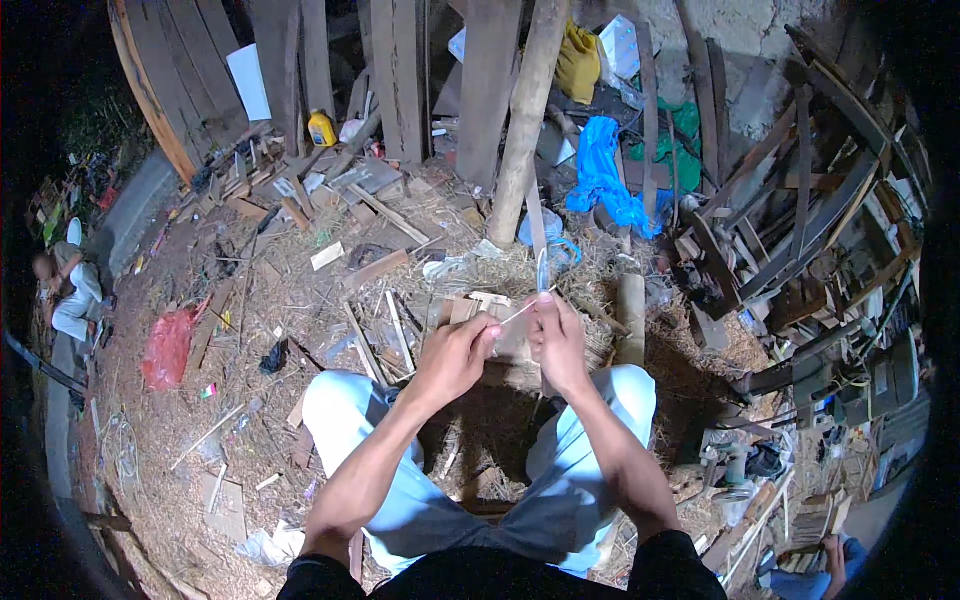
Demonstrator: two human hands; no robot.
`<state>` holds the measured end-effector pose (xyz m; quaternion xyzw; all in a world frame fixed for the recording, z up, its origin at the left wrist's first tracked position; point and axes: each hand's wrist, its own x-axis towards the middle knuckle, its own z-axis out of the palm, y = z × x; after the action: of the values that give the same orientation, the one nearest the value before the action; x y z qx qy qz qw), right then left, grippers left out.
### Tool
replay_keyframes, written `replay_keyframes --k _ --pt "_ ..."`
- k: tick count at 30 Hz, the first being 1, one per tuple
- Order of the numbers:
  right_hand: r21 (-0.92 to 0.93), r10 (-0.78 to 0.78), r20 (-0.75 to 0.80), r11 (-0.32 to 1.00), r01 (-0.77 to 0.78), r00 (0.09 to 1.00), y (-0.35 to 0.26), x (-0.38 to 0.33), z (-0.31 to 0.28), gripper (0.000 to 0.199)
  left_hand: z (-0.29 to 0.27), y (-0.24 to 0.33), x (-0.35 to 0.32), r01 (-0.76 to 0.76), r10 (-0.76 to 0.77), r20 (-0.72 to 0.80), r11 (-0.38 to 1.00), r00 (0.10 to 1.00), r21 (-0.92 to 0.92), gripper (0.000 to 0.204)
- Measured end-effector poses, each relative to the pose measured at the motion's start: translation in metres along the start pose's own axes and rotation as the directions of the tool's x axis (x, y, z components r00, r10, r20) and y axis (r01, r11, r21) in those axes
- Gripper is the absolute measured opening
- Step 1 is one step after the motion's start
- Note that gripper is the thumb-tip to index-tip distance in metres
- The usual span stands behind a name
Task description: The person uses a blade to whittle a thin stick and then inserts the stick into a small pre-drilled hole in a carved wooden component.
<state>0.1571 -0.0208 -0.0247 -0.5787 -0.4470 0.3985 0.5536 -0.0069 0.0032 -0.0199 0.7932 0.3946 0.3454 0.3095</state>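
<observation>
In front of my knees, my left hand (455, 355) is closed in a pinch on one end of a thin pale strip (517, 315). The strip slants up to my right hand (558, 340), whose fingers are wrapped round a long narrow blade (540, 232). This blade points away from me, past a leaning wooden pole; its lower end is partly hidden by the hand. Whether the strip is wood or cord I cannot tell. Under the hands, between my knees, sits a wooden block (510, 345) with pale wood pieces on top.
Wood scraps and shavings cover the ground. The thick pole (530, 120) rises ahead, beside a blue plastic bag (605, 180). A red bag (175, 347) lies left; stacked timber (800, 220) stands right. One person (75, 295) sits far left, another (830, 570) at the lower right.
</observation>
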Motion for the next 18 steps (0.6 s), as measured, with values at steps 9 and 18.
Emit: replay_keyframes --k 9,18 --pt "-0.104 -0.211 -0.131 0.975 0.199 0.969 0.021 0.011 -0.011 0.037 -0.007 0.000 -0.001 -0.006 0.003 -0.128 1.000 0.992 -0.021 0.012" --pt "-0.125 0.067 0.133 0.991 -0.051 0.989 0.004 0.001 -0.002 0.042 -0.007 -0.002 -0.001 -0.134 0.161 -0.235 0.983 0.959 0.126 0.016"
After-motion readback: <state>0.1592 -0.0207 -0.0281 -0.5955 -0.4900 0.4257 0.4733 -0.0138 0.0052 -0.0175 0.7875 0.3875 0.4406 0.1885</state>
